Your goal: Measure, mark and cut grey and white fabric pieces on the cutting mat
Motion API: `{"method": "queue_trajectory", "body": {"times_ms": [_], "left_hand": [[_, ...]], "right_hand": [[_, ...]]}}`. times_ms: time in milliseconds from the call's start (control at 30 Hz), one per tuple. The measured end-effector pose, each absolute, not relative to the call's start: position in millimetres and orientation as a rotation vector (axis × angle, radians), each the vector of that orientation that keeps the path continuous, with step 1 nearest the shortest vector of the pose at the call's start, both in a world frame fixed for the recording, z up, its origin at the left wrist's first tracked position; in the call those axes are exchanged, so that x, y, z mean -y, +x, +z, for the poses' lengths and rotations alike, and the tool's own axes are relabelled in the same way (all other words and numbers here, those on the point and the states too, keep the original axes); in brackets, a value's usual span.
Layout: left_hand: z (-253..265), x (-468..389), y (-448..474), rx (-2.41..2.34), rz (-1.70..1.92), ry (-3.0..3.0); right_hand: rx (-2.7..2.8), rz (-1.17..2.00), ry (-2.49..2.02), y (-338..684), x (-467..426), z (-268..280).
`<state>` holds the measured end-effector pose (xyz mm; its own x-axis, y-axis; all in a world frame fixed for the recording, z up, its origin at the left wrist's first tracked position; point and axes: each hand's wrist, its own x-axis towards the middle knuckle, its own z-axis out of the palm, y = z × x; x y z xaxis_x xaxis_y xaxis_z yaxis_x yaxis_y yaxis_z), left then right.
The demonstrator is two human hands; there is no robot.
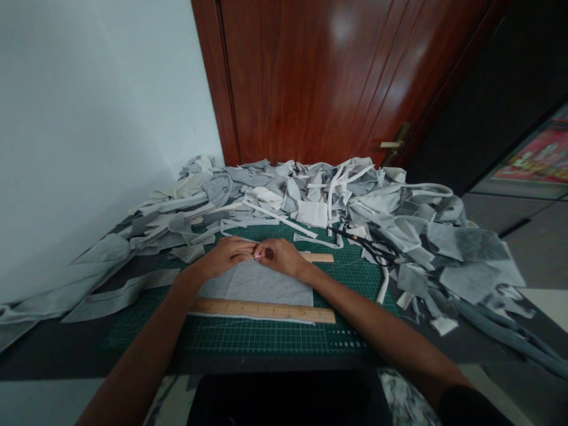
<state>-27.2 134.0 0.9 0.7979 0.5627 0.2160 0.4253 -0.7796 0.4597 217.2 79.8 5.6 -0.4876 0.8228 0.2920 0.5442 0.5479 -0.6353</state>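
Observation:
A grey piece of fabric (266, 285) lies flat on the green cutting mat (266, 340). At its far edge my left hand (227, 255) and my right hand (281, 255) meet, fingertips close together. Both hands are closed in a pinch; a tiny pinkish bit shows between them, too small to name. A wooden ruler (266, 310) rests across the fabric's near edge. The end of a second wooden strip (322, 258) sticks out to the right of my right hand, its rest hidden by the hands.
Heaped grey and white fabric scraps (284, 183) line the back and both sides of the dark table (57, 358). Black scissors (373, 245) lie at the mat's right, among scraps. A long fabric strip (128, 293) crosses the left side. Behind stands a wooden door (302, 77).

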Motion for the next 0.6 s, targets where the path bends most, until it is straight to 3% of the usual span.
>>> {"method": "queue_trajectory", "body": {"times_ms": [600], "left_hand": [[-8, -142, -37, -0.72, 0.457, 2.631]], "right_hand": [[2.249, 0.562, -1.173, 198, -81, 9]]}}
